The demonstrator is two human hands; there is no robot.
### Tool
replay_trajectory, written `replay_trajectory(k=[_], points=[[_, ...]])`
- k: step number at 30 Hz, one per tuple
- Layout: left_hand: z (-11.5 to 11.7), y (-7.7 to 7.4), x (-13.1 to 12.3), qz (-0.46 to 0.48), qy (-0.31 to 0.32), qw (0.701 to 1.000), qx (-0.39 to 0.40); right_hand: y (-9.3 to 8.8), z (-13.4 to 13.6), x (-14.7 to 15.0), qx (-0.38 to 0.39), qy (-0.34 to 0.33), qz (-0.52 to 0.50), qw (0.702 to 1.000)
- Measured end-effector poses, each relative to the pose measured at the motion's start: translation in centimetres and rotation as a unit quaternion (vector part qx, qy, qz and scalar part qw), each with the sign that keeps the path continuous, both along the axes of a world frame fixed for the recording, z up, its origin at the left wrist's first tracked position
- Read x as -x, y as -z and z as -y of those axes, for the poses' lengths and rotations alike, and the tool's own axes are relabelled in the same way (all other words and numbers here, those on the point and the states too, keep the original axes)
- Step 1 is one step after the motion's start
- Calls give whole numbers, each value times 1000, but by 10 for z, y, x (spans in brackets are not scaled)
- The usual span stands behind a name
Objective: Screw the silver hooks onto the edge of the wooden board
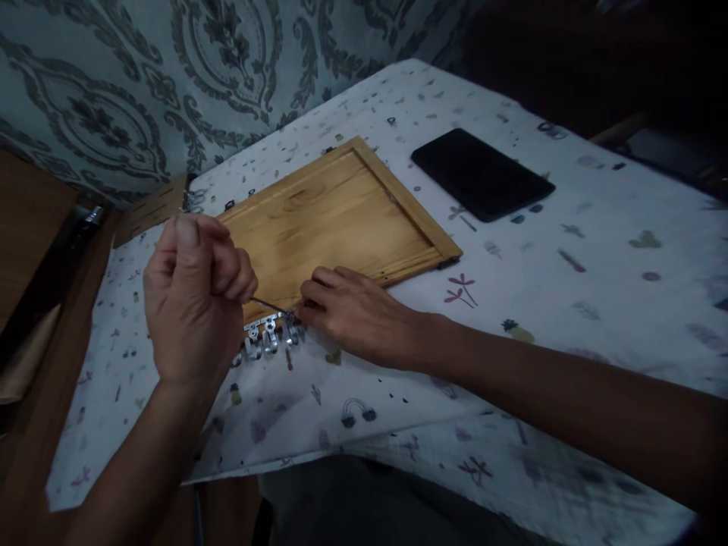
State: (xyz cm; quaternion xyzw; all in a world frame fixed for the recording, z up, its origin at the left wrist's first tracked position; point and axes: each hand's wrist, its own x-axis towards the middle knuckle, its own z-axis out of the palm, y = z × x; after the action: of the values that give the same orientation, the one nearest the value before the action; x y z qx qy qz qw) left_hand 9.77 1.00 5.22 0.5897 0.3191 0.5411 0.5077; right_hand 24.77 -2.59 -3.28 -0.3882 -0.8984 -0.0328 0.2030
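A wooden framed panel (335, 216) lies flat on the patterned tablecloth (569, 303). Along its near edge hangs a row of small metal clips (267, 337). My left hand (193, 299) is closed in a fist around a thin metal tool (271, 306) whose tip points at the clips by the panel's edge. My right hand (356, 311) rests on the cloth with fingers pinched together at the tool's tip, beside the rightmost clip; what it pinches is too small to name.
A black phone (481, 174) lies face down on the cloth beyond the panel's right corner. A patterned wall (171, 68) stands behind the table. A dark wooden surface (34, 227) sits to the left. Tiny metal bits dot the cloth near the panel's far edge.
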Motion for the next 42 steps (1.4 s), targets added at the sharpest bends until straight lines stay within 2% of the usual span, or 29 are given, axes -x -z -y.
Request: replay_trajectory(k=[8, 13, 15, 18, 22, 25, 42], points=[[-1, -1, -4, -6, 46, 999, -10, -6, 0, 0, 31, 0, 21, 999], [-14, -3, 5, -15, 188, 982, 3, -3, 0, 0, 14, 1, 12, 1000], [-18, -5, 8, -17, 221, 975, 17, -3, 0, 1, 19, 0, 14, 1000], [-17, -6, 7, -26, 191, 981, 33, -4, 0, 1, 25, -1, 14, 1000], [-9, -4, 2, -29, 71, 996, 46, -2, -1, 0, 12, -5, 3, 1000], [-4, -1, -1, -11, 20, 999, 36, -1, -1, 0, 8, -1, 0, 1000], [-5, 0, -10, -20, 87, 996, 9, -2, 0, -1, 13, -2, 12, 1000]])
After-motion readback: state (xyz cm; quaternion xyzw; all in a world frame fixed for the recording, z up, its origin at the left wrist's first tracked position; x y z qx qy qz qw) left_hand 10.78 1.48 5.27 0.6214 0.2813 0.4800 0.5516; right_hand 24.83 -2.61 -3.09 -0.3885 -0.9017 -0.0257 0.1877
